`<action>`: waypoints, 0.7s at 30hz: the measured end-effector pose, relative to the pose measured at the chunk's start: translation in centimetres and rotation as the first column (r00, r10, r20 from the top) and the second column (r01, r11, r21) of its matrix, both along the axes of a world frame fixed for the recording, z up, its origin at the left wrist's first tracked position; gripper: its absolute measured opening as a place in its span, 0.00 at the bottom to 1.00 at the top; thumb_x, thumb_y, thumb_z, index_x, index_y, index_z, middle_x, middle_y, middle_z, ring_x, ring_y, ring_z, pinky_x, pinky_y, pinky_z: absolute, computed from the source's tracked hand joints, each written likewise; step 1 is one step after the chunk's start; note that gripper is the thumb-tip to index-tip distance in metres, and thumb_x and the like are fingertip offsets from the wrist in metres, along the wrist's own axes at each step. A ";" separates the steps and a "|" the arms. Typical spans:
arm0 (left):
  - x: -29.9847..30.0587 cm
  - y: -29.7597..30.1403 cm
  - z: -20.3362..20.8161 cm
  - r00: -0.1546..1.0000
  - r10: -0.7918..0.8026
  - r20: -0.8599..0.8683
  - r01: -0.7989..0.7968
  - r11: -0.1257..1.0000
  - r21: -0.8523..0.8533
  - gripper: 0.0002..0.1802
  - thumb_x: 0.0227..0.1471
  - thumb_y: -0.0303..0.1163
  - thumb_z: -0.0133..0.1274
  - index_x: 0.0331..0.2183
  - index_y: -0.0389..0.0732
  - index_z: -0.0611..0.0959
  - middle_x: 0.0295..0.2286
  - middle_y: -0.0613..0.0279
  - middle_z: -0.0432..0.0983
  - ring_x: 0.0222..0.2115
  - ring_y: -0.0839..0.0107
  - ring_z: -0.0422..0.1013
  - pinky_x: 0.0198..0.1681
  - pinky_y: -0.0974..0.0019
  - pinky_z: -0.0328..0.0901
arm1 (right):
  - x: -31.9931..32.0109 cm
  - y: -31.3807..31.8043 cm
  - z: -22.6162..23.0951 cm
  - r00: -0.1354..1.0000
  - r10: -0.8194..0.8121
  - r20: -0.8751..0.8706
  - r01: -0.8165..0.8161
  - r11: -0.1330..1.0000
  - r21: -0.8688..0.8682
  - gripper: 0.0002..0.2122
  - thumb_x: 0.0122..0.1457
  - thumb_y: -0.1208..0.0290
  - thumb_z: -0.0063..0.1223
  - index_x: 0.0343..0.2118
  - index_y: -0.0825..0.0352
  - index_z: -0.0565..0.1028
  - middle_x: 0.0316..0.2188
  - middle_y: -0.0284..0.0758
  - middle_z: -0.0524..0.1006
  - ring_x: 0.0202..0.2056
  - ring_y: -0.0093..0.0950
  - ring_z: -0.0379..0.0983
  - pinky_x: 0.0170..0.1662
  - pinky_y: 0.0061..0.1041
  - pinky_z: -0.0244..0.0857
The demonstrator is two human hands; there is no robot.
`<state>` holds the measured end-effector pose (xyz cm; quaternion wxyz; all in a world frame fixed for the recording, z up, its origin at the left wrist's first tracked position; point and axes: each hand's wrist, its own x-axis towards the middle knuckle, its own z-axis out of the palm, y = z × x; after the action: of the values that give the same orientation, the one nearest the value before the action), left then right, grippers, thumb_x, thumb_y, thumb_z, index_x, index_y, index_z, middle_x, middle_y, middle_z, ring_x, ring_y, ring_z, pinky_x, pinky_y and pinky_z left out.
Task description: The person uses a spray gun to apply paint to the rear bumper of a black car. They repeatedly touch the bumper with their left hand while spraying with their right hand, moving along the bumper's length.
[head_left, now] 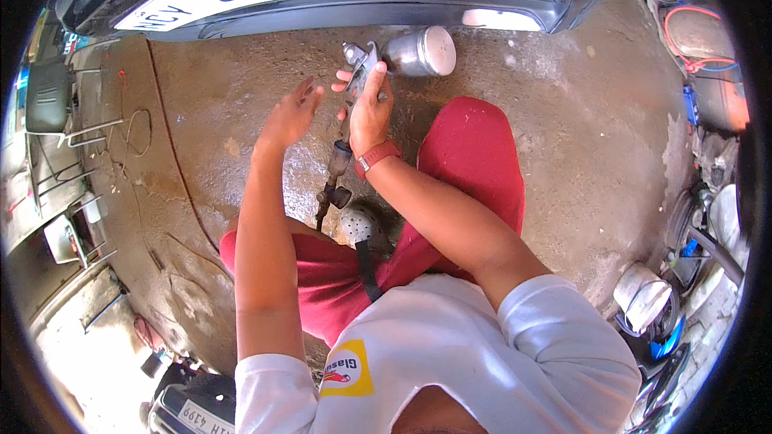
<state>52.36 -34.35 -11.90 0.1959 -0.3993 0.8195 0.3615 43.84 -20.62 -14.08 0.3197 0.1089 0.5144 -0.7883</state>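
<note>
A spray gun with a round metal cup is gripped in my right hand, in front of the car's dark bumper. The cup lies on its side, its pale round end turned to the right. Below the handle hangs an air fitting with a dark filter or regulator, partly behind my right wrist. My left hand is raised just left of the gun, apart from it. Its fingers are loosely stretched and hold nothing. The right hand's palm hides part of the handle.
A brown hose runs across the wet concrete floor at left. Chairs stand along the left side. A white bucket and piled clutter line the right. Near my foot sits a pale perforated shoe.
</note>
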 end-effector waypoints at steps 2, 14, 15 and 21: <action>-1.5 -0.2 0.1 0.967 0.219 -0.129 -0.178 0.946 0.271 0.45 0.71 0.63 0.40 0.74 0.40 0.60 0.65 0.41 0.70 0.68 0.50 0.65 0.71 0.47 0.57 | 0.2 0.4 0.2 1.000 -0.029 -0.007 0.029 0.999 0.023 0.32 0.76 0.36 0.31 0.56 0.64 0.74 0.44 0.40 0.84 0.39 0.25 0.82 0.22 0.23 0.67; -15.6 3.0 -3.6 0.843 0.537 0.031 -0.344 0.494 0.799 0.68 0.58 0.85 0.15 0.75 0.34 0.52 0.73 0.44 0.55 0.74 0.49 0.51 0.73 0.47 0.50 | -3.4 3.6 2.1 0.954 -0.297 0.024 0.296 0.954 0.033 0.34 0.76 0.37 0.31 0.63 0.66 0.68 0.48 0.35 0.81 0.44 0.24 0.78 0.28 0.22 0.67; -16.3 3.4 -4.0 0.839 0.542 0.037 -0.330 0.454 0.827 0.71 0.55 0.87 0.15 0.75 0.33 0.51 0.73 0.44 0.54 0.74 0.47 0.50 0.71 0.47 0.51 | -3.4 3.7 2.3 0.954 -0.299 0.035 0.298 0.954 0.031 0.33 0.77 0.37 0.31 0.63 0.66 0.69 0.48 0.34 0.81 0.44 0.24 0.78 0.28 0.23 0.67; -18.1 3.2 -6.5 0.695 0.715 0.079 -0.132 0.019 0.991 0.85 0.41 0.96 0.19 0.74 0.28 0.38 0.75 0.36 0.35 0.76 0.37 0.31 0.77 0.41 0.27 | -3.4 3.8 2.2 0.949 -0.314 -0.028 0.315 0.949 0.025 0.33 0.77 0.38 0.29 0.58 0.67 0.71 0.46 0.34 0.82 0.43 0.23 0.77 0.29 0.24 0.66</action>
<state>34.24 -31.17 -18.36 0.0782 -0.3198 0.2470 0.9114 40.39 -16.78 -11.90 0.1823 0.1847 0.5056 -0.8228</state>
